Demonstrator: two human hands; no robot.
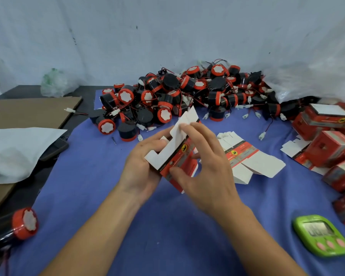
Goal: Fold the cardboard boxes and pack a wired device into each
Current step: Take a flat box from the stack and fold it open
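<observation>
Where the blue surface [100,196] is spread, wired devices [187,92] are heaped beyond the grips and flat box blanks [255,164] stacked just right of them. A half-folded cardboard box [176,156] is clasped in the left grip [141,170] and pinched by the right grip [207,166].

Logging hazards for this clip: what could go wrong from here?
The half-folded red-and-white cardboard box, gripped by the left hand and right hand, could crease wrongly at its open white flaps. The heap of black-and-red round wired devices looks tangled, so lifting one might drag others.
</observation>
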